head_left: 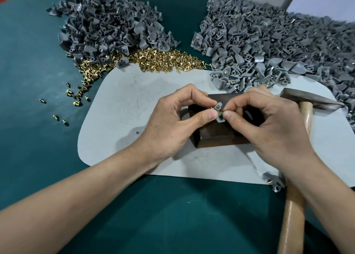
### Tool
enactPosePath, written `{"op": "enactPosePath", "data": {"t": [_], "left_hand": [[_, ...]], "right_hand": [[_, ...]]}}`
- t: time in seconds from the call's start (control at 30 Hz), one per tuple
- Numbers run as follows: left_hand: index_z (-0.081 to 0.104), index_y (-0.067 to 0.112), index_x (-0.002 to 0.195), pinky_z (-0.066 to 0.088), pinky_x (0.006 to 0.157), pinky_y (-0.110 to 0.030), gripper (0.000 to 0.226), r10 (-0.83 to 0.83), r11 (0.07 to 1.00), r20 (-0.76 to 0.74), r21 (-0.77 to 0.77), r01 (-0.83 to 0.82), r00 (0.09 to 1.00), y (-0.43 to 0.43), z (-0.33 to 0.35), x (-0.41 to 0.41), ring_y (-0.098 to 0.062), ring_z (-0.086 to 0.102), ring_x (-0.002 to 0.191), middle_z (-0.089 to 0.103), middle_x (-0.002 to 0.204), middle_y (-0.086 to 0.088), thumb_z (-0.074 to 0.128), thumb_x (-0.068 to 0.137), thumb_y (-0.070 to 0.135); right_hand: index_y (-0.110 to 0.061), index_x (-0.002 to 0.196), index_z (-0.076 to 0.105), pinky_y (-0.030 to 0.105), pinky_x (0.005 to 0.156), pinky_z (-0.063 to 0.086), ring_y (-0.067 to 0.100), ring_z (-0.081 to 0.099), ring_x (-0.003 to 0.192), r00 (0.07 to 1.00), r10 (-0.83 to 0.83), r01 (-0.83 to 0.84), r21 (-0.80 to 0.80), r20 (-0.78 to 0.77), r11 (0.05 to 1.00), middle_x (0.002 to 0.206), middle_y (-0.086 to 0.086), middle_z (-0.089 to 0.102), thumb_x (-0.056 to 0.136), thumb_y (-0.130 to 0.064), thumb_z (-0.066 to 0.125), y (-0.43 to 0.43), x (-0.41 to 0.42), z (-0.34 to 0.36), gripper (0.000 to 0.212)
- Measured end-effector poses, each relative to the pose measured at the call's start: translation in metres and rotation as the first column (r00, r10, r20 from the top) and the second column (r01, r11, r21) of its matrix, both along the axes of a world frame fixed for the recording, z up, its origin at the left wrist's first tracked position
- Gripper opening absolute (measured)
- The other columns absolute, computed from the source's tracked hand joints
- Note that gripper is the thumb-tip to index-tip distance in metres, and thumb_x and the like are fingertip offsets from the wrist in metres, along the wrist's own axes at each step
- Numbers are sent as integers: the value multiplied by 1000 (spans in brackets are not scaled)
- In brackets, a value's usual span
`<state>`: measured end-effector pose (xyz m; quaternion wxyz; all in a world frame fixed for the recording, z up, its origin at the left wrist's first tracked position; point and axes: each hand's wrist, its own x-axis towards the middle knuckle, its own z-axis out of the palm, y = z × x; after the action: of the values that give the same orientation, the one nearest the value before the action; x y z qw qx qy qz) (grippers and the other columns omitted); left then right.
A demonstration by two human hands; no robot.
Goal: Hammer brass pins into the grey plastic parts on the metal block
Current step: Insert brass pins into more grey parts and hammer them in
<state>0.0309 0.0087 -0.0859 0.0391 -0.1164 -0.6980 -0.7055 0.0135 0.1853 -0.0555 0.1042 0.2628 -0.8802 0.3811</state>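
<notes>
The left hand pinches a grey plastic part between thumb and forefinger. The right hand pinches a brass pin at its side — only a glint shows between the fingertips. Both are above the metal block, half hidden beneath them. At 3 o'clock lies the hammer, its handle cut off below. A pin heap sits at 11 o'clock — a blurred parts pile at 1.

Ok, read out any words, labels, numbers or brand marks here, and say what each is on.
None can be read. The hammer, the metal block, the white mat and the green table show no lettering; any moulded marks on the grey plastic parts are too small to tell.
</notes>
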Motion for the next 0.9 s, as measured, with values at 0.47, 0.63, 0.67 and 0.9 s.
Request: {"op": "enactPosePath", "data": {"t": [0.47, 0.63, 0.67, 0.9], "left_hand": [[66, 27, 80, 52, 92, -27, 8, -1, 1000, 15, 22, 1, 1000, 0, -1, -1, -6, 63, 100, 69, 92, 16, 71, 73, 27], [66, 26, 82, 52, 89, -23, 9, -12, 1000, 13, 15, 12, 1000, 0, -1, -1, -2, 63, 98, 69, 92, 20, 70, 74, 28], [66, 25, 82, 52, 89, -24, 9, -11, 1000, 10, 13, 11, 1000, 0, 0, -1, -2, 63, 98, 69, 92, 20, 70, 74, 28], [65, 26, 82, 55, 89, -30, 9, -6, 1000, 28, 15, 6, 1000, 0, 0, 0, -3, 63, 99, 69, 93, 19, 70, 74, 28]], "right_hand": [[-23, 79, 64, 15, 70, 37, 12, 51, 75, 999, 41, -42, 28, 36, 999, 72, -7, 59, 80, -9, 72, 2, -1, 2, 16], [-25, 80, 67, 23, 71, 43, 13, 55, 75, 989, 89, -90, 3, 117, 996, 74, -5, 63, 79, -9, 74, 8, -5, 7, 17], [-24, 80, 68, 23, 71, 43, 12, 55, 75, 989, 90, -90, -3, 120, 996, 74, -4, 63, 79, -9, 74, 8, -5, 7, 16], [-15, 83, 69, 5, 60, 36, -2, 52, 63, 988, 86, -81, -38, 127, 996, 70, -5, 60, 80, -2, 71, 13, -7, 5, 14]]}}
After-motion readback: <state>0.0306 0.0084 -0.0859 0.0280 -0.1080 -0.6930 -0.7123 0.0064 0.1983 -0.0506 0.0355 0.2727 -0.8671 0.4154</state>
